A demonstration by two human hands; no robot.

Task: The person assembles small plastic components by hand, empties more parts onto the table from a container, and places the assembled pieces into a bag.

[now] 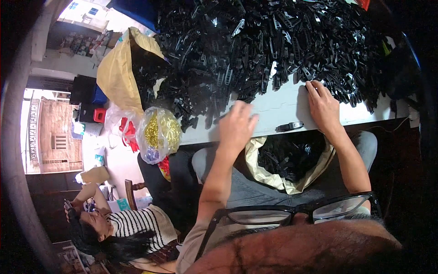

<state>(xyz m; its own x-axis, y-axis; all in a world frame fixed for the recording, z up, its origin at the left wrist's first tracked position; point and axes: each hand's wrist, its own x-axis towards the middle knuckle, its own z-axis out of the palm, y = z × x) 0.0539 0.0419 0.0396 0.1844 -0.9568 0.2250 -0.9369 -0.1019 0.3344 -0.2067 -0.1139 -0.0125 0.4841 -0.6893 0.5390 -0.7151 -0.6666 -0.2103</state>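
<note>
A large heap of small black pieces (283,45), long and narrow, some with ladder-like slots, covers most of the white table (273,107). My left hand (237,125) hovers at the heap's near edge, slightly blurred, thumb apart from the fingers and nothing visible in it. To the right, my right hand (323,105) reaches forward with fingers stretched out, the tips at the edge of the heap. Between the hands, a single black piece (290,126) lies by the table's near edge. In my lap, an open pale yellow sack (253,160) holds more black pieces.
A tan sack (116,73) lies open at the table's left with black pieces spilling out. Beside it are plastic bags with gold tinsel-like material (162,132) and red material (129,134). On the left sits another person in a striped top (141,226), holding up a dark object.
</note>
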